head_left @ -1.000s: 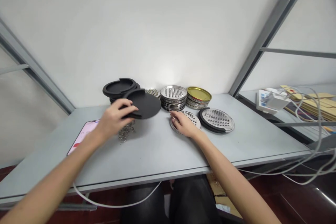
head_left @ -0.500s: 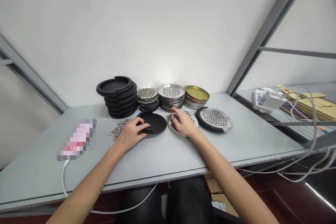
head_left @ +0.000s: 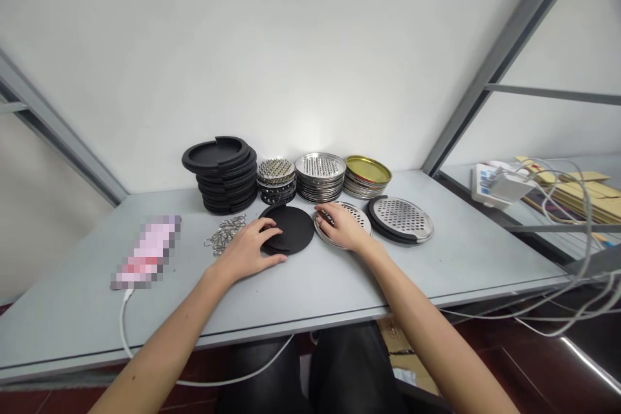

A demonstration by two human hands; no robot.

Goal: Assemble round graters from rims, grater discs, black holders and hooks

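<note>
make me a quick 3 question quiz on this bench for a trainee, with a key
1. True or false: the right hand covers part of the black disc.
2. What lies between the phone and the left hand?
3. Fill in: the top of the rightmost rear stack is ____-coloured.

Key:
1. False; it covers part of a perforated metal disc.
2. Small metal pieces.
3. Gold.

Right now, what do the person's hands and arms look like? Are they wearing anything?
The left hand and right hand are bare, with no gloves and no rings that I can see. The left arm and right arm show no sleeves, watch or bracelet as far as the picture reaches.
</note>
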